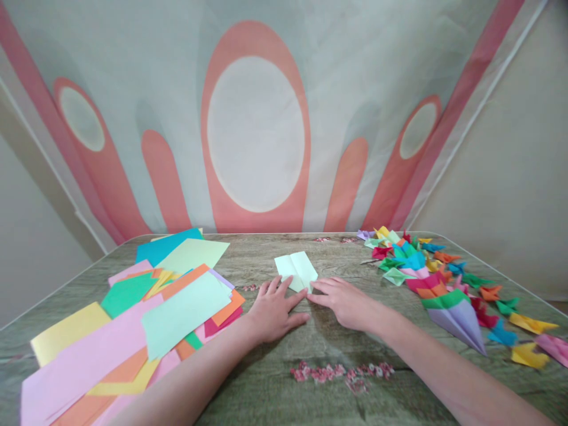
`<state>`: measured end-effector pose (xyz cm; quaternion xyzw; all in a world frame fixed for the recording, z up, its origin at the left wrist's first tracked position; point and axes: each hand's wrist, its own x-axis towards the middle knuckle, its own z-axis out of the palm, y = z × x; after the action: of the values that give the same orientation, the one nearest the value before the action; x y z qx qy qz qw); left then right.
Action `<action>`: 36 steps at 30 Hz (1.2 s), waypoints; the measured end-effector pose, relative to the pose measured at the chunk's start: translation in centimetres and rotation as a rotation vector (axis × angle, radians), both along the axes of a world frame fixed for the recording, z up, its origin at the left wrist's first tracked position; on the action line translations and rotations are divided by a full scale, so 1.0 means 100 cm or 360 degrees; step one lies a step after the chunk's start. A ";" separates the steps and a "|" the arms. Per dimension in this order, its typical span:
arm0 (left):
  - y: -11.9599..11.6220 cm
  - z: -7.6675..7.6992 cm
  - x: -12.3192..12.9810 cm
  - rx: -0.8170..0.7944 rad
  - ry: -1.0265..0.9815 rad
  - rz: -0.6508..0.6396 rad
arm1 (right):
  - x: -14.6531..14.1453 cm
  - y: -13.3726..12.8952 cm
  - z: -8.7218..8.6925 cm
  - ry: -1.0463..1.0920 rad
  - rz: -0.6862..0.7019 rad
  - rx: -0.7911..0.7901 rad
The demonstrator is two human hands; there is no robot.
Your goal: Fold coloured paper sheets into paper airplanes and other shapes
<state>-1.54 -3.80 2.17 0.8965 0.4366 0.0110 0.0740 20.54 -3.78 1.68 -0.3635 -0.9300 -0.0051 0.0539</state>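
Note:
A small pale green sheet of paper (298,270) lies on the table in front of me, with a crease down its middle and its near corners folded in. My left hand (276,307) rests flat with fingers spread, its fingertips on the sheet's lower left edge. From the other side, my right hand (344,302) reaches in with its fingers stretched out, the fingertips touching the sheet's lower right corner. The nearest part of the paper is partly hidden under my fingertips. Neither hand is gripped around anything.
At left lies a spread of coloured paper sheets, with a mint sheet (186,310) and a pink sheet (89,361) on top. Folded paper figures cover the right side, including a lilac paper plane (457,319). A printed cloth (255,130) hangs behind the wood-patterned table (261,390).

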 end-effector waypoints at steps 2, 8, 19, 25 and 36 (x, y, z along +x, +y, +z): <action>0.003 0.002 -0.003 -0.0066 0.0008 -0.0007 | 0.000 0.000 -0.001 0.0000 -0.0004 0.0015; 0.019 0.006 -0.019 -0.0184 0.0043 0.0042 | -0.001 0.001 -0.003 0.0030 -0.0006 0.0033; 0.029 0.008 -0.033 -0.0138 0.0164 0.0204 | -0.002 0.001 -0.003 0.0014 -0.0021 -0.0011; 0.018 -0.007 -0.016 0.0318 0.0050 0.0295 | -0.003 -0.002 -0.005 0.0022 -0.0060 0.0008; 0.003 -0.015 0.004 0.0296 -0.0102 -0.0112 | -0.008 -0.001 -0.013 0.0146 -0.0060 0.0212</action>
<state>-1.14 -3.47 0.67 0.9135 0.3994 0.0776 0.0047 19.73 -3.87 0.33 -0.3764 -0.9172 -0.0514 0.1203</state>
